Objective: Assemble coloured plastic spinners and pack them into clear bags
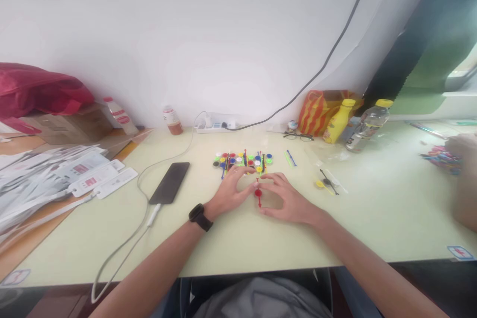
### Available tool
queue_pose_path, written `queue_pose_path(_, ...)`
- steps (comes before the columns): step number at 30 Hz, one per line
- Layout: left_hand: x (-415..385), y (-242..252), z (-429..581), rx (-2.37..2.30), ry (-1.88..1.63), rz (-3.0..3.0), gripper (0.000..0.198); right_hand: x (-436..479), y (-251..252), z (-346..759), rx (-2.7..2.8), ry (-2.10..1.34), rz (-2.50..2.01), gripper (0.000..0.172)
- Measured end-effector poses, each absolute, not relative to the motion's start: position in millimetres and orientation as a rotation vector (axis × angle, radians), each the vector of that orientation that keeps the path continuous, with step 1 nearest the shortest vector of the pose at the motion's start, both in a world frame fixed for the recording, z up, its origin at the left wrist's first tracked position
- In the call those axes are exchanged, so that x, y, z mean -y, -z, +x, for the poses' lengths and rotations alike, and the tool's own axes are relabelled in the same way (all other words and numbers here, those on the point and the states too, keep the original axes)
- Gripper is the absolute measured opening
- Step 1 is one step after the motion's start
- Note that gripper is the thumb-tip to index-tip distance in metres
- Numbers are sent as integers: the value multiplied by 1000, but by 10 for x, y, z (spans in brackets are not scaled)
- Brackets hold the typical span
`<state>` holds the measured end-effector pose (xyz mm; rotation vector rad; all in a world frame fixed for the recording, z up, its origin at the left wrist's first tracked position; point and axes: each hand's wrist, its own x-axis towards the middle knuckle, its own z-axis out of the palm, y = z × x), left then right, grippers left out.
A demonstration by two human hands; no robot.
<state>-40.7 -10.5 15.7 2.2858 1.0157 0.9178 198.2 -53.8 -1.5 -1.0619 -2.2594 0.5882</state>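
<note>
In the middle of the table a red arrow spinner (258,193), a thin arrow with a round disc at its centre, stands lengthwise between my hands. My left hand (233,190) reaches it from the left, its thumb at the disc and its curved index finger by the upper end. From the right, my right hand (288,201) has its fingertips at the disc and its thumb by the lower arrowhead. Both hands grip the spinner between them. Just beyond my fingers lies a cluster of coloured discs and arrows (238,159), partly covered by my left hand.
Two loose sticks (290,158) and a few spinner parts (328,182) lie to the right. A black phone (170,183) charges at left, near white tags (89,174). Bottles (173,120), a power strip (216,124), glasses (298,136) and a striped bag (315,112) line the wall. Another person's arm (465,184) shows at right.
</note>
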Motion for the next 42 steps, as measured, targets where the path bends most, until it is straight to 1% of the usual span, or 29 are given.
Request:
queue_pose_path(4, 102, -145, -411, -1027, -906, 2279, 31, 552, -10, 1979, 2264, -564, -1049, 41)
queue_pose_path(8, 94, -119, -414, -1030, -903, 2296, 31, 530, -31, 2013, 2177, -589, -1087, 18)
queue_pose_path(10, 90, -113, -413, -1032, -897, 2306, 30, 507, -46, 2059, 2133, -612, -1136, 13)
queue_pose_path(14, 87, -114, -412, -1026, -901, 2316, 27, 456, -55, 2204, 2080, -638, -1259, 17)
queue_pose_path(17, 89, -117, -411, -1023, -889, 2328, 26, 409, -3, 2324, 2055, -615, -1376, 15)
queue_pose_path(19, 94, -120, -410, -1024, -872, 2338, 27, 370, 54, 2399, 2061, -490, -1462, 25)
queue_pose_path(21, 100, -126, -410, -1027, -860, 2343, 28, 330, 111, 2472, 2078, -281, -1541, 39)
queue_pose_path(23, 104, -133, -411, -1024, -858, 2347, 27, 298, 147, 2542, 2095, -66, -1610, 49)
queue_pose_path(25, 107, -137, -411, -1013, -865, 2354, 26, 279, 155, 2592, 2103, 104, -1659, 54)
queue_pose_path(27, 106, -133, -410, -1004, -869, 2365, 25, 275, 145, 2596, 2094, 185, -1661, 53)
queue_pose_path(29, 102, -121, -408, -1002, -870, 2374, 24, 285, 140, 2535, 2076, 165, -1607, 49)
queue_pose_path(34, 88, -92, -405, -1013, -872, 2375, 22, 330, 243, 2233, 2081, -72, -1482, 37)
queue_pose_path(38, 78, -89, -404, -1009, -867, 2374, 23, 307, 355, 2142, 2071, -180, -1552, 41)
queue_pose_path(42, 68, -71, -405, -997, -866, 2381, 23, 227, 391, 2202, 2039, -156, -1681, 43)
